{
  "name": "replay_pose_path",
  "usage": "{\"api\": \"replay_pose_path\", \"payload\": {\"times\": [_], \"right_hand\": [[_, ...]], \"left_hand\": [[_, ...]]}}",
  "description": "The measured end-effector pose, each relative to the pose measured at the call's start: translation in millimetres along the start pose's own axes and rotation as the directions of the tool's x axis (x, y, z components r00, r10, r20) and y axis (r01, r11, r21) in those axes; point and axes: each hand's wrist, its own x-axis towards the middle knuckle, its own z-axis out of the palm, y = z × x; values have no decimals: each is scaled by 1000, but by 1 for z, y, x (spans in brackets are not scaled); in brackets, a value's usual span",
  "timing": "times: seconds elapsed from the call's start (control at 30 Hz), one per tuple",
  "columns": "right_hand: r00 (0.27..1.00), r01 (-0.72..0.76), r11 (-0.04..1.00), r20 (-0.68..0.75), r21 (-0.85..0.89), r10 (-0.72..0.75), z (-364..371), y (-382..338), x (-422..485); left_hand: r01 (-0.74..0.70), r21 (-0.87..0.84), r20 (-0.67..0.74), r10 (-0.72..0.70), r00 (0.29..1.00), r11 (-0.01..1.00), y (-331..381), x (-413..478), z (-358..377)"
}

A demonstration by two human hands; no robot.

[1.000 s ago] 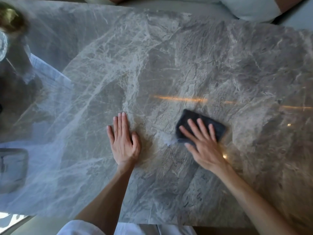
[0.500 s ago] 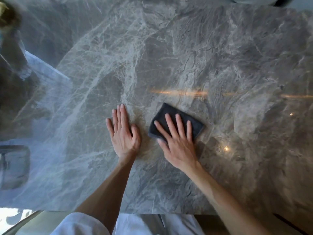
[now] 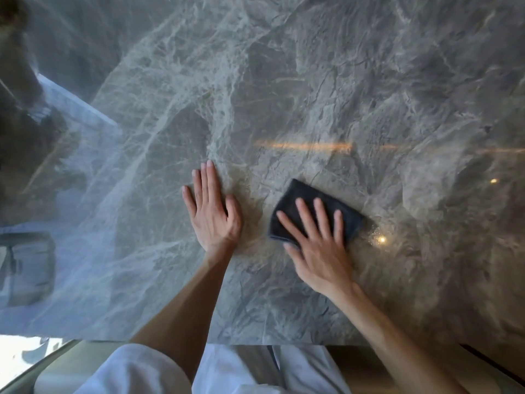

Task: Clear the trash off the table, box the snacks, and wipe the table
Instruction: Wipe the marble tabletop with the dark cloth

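A dark grey folded cloth (image 3: 301,196) lies on the glossy grey marble table (image 3: 369,95), a little right of centre. My right hand (image 3: 319,248) presses flat on the cloth with its fingers spread, covering the cloth's near half. My left hand (image 3: 213,214) rests palm down on the bare marble just left of the cloth, fingers together and holding nothing. No trash or snacks are in view.
The table's front edge (image 3: 284,342) runs just above my white clothing (image 3: 136,371). Window and room reflections cover the left part of the tabletop, and small light spots (image 3: 381,239) glint right of the cloth.
My right hand slid the cloth left towards my left hand, then a little back to the right. My left hand stayed planted in place.
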Motion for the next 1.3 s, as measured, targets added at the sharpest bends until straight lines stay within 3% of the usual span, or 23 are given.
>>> {"api": "replay_pose_path", "payload": {"times": [0.07, 0.17, 0.23, 0.3, 0.4, 0.47, 0.5, 0.57, 0.63, 0.7, 0.73, 0.8, 0.9, 0.97, 1.03, 1.1, 1.2, 1.3], "right_hand": [[988, -147, 988, 62, 42, 144, -2, 33, -12], [886, -461, 864, 59, 200, 459, -20, 57, 33], [840, -527, 805, 21, 274, 543, -33, 44, 77], [875, -462, 855, -34, 237, 482, -33, 11, 99], [986, -123, 988, -105, 90, 133, -14, -36, 56], [997, 34, 999, -65, 26, -32, 6, -36, -3], [999, 27, 1000, -30, 10, -27, 12, -22, -25], [989, -146, 989, 21, 15, 146, 11, 21, -38], [904, -428, 898, 34, 102, 427, -3, 56, -3], [805, -576, 776, 14, 258, 593, -23, 67, 63], [796, -579, 762, -4, 290, 606, -33, 59, 94], [855, -483, 841, -72, 244, 513, -37, 24, 128], [978, -141, 987, -143, 74, 151, -17, -34, 85], [996, -13, 999, -86, 30, 16, 2, -35, 24], [996, -83, 997, -35, 6, 83, 11, -3, -20], [970, -244, 970, -13, -18, 244, 4, 43, -24], [878, -462, 887, -134, 14, 459, -19, 72, 54], [850, -452, 884, -241, 121, 468, -33, 33, 138]], "left_hand": [[-1, 2, 4, 1, 1000, 1000, -1, 0, 1], [-6, -1, -2, 6, 1000, 1000, -2, 0, 3], [-7, -4, -1, 7, 1000, 1000, -4, 1, 4], [-5, -3, -2, 5, 1000, 1000, -4, 1, 3], [-6, -6, 6, 6, 1000, 1000, -3, 0, 2], [-7, 0, 7, 7, 1000, 1000, -4, 0, 1], [-6, 3, 8, 6, 1000, 1000, -4, 0, 2], [-9, 10, 9, 9, 1000, 1000, -5, 1, 3], [-11, 14, -1, 11, 1000, 1000, -5, 1, 4], [-4, 10, -2, 4, 1000, 1000, -6, 2, 6], [-3, 8, -4, 3, 1000, 1000, -6, 2, 6], [-3, 9, -6, 4, 1000, 1000, -6, 2, 6], [-6, 13, 1, 6, 1000, 1000, -7, 1, 4], [-8, 11, 3, 8, 1000, 1000, -7, 0, 3], [-5, 9, 3, 5, 1000, 1000, -6, 1, 3], [-1, 12, 5, 1, 1000, 1000, -6, 2, 4], [0, 28, 3, 0, 1000, 1000, -7, 3, 6], [-9, 34, 1, 9, 1000, 999, -8, 3, 6]]}}
